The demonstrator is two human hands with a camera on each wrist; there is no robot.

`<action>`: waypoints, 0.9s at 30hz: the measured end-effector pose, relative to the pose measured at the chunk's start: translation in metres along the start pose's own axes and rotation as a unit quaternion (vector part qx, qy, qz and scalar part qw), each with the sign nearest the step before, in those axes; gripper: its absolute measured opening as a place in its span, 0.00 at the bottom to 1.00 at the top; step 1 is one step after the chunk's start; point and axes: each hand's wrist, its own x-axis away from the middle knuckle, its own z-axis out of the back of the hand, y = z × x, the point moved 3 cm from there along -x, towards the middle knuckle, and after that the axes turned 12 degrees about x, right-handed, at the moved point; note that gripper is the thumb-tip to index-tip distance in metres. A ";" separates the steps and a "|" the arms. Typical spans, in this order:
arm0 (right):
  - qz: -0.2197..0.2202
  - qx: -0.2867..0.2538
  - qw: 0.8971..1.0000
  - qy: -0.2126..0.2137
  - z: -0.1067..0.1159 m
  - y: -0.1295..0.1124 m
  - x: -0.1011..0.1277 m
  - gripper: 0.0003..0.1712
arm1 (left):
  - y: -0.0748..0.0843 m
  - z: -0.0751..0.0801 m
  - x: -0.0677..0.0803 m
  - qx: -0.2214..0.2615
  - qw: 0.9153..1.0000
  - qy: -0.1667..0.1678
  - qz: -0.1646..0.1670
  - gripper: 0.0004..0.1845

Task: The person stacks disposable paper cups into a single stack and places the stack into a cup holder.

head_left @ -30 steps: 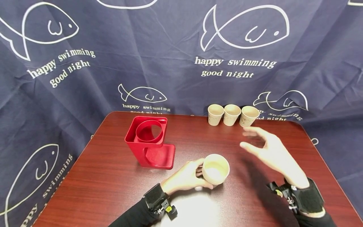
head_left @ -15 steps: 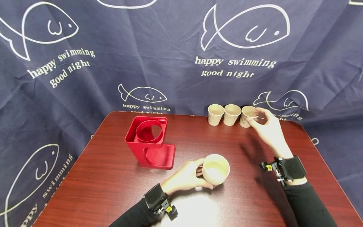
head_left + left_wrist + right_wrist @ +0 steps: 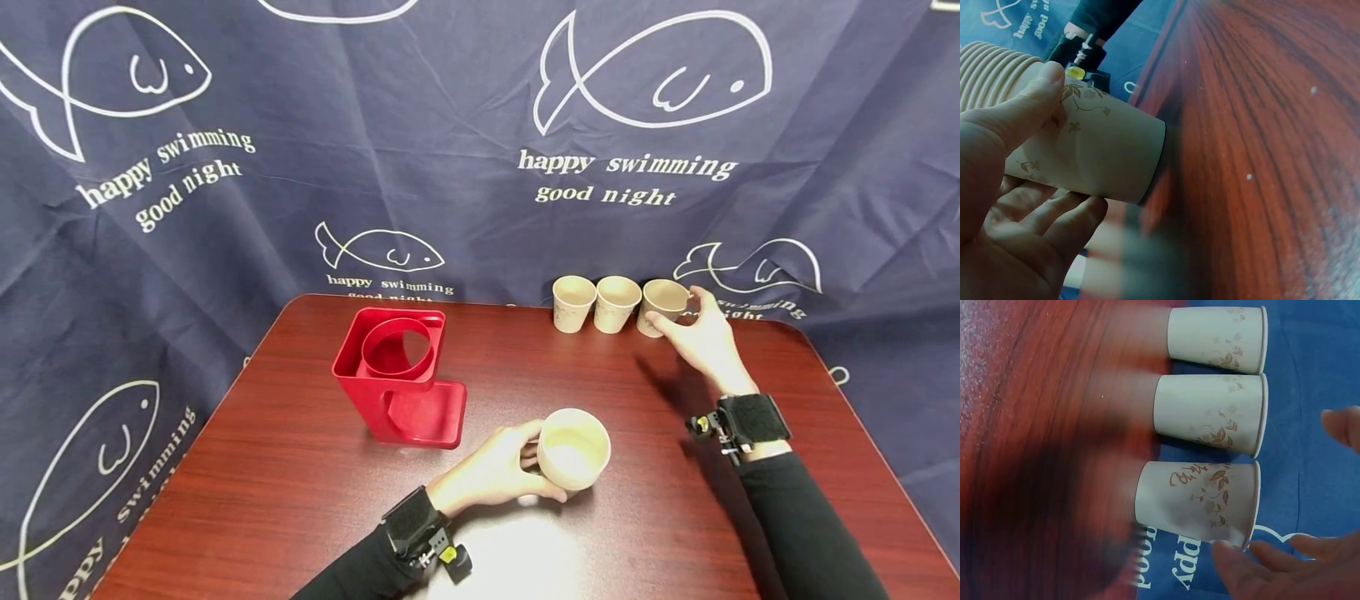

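Head: three cups (image 3: pixel 617 305) upright in row at back of table (image 3: pixel 300 475); one red stand (image 3: pixel 393 385) toward left. Left hand (image 3: pixel 491 471) grips cup stack (image 3: pixel 573 450), which looks single here. Right hand (image 3: pixel 701 337) at rightmost cup (image 3: pixel 660 297).

Left wrist: several nested rims revealed, exact count unclear; stack between thumb and fingers.

Right wrist: brown lettering on rightmost cup, unreadable from head; thumb spread apart from fingers, fingertips by cup's rim.

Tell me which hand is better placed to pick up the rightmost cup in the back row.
Probably the right hand: its fingers are right at the rightmost cup, while the left hand is occupied holding the cup stack, farther away.
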 end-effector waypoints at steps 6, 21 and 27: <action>-0.001 0.000 0.999 0.037 0.003 0.000 -0.009 0.53 | 0.001 0.000 0.000 -0.003 1.000 -0.005 -0.010 0.40; -0.063 -0.022 0.998 0.018 -0.008 0.019 -0.035 0.56 | 0.001 -0.001 0.000 0.006 1.000 -0.006 -0.002 0.40; -0.070 -0.031 0.997 -0.009 -0.017 0.024 -0.041 0.58 | 0.002 0.000 0.000 0.006 1.000 -0.007 -0.011 0.40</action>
